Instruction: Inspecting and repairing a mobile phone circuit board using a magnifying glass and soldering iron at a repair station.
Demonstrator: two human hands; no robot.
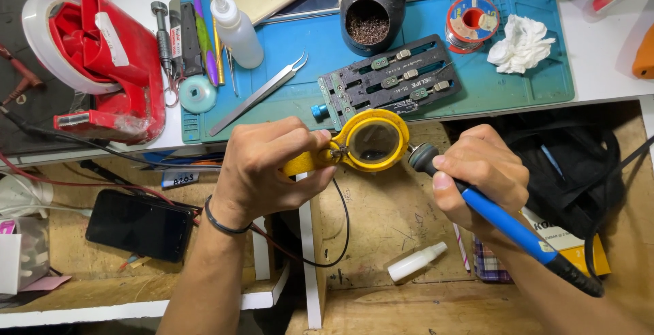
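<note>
Below the blue mat [293, 69], left fingers [310, 147] clamp a yellow magnifier [368, 144], right fingers [446, 164] a soldering iron [504, 222].

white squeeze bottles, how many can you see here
2: one white squeeze bottle stands on the blue mat near the tweezers; the other lies on the wooden shelf below. More may be hidden.

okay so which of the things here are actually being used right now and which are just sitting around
In use:
left hand holding the yellow magnifier
right hand gripping the blue-handled soldering iron

Lying about:
tweezers
black clamp fixture
solder spool
crumpled tissue
red tape dispenser
black phone
small white bottle
</note>
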